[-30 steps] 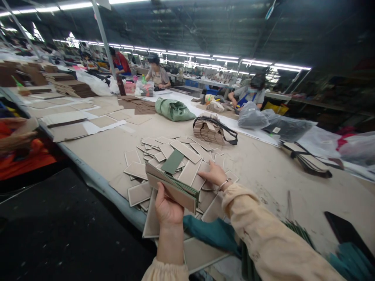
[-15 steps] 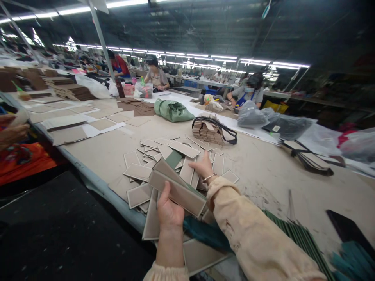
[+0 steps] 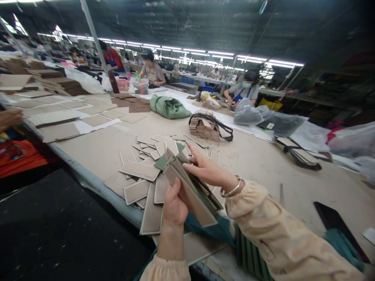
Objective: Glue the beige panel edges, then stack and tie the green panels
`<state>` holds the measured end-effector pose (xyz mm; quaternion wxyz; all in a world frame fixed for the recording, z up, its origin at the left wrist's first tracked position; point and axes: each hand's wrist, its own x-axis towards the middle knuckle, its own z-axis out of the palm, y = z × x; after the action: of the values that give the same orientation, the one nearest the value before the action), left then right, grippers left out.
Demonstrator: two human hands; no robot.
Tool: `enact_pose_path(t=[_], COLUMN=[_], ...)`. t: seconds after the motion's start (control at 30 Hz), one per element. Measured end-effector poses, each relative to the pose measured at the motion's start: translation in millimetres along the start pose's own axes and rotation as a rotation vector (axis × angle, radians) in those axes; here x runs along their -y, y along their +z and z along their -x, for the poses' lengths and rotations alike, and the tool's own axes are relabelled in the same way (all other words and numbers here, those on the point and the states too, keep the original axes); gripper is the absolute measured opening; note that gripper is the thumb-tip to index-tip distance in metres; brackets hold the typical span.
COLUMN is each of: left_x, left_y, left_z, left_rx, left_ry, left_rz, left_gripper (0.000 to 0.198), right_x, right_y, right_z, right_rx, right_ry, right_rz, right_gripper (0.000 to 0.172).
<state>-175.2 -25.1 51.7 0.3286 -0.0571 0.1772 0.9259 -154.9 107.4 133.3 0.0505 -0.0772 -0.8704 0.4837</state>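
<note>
My left hand (image 3: 175, 205) is closed around a bundle of beige and green rectangular panels (image 3: 190, 191), its thumb lying on the front one. The bundle is tilted, and its panels are fanned unevenly at the top. My right hand (image 3: 209, 168) is against the far side of the bundle, fingers stretched out and thumb apart; part of it is hidden behind the panels. Beneath and beyond both hands spreads a loose heap of similar panels (image 3: 139, 170), several overlapping, most of them beige with pale edges.
A strapped bundle of pieces (image 3: 206, 128) and a green bag (image 3: 169, 106) lie farther back. Dark green strips (image 3: 252, 253) are beside my right forearm, with a black phone-like slab (image 3: 336, 222) at right. Stacked sheets (image 3: 58, 117) lie left. Co-workers sit across the table (image 3: 258, 168).
My right hand has come from the heap to the held bundle. The bundle is now thicker, more upright and turned, with more panels showing behind the front one. The view has shifted slightly.
</note>
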Motion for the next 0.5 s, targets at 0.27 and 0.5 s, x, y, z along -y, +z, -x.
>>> enact_pose_path(t=[0.27,0.5], left_x=[-10.5,-5.9], left_y=[-2.0,0.3], left_z=[-4.1,-4.1], left_rx=[-0.157,-0.177], left_ry=[0.029,0.056], left_rz=[0.135,0.143], left_gripper=[0.021,0.02], right_x=[-97.6,-124.4], right_y=[-28.5,12.2], right_z=[-5.1,-15.3], right_rx=[-0.435,-0.476], right_ry=[0.52,0.597], right_rz=[0.22,0.229], right_gripper=[0.066,0.113])
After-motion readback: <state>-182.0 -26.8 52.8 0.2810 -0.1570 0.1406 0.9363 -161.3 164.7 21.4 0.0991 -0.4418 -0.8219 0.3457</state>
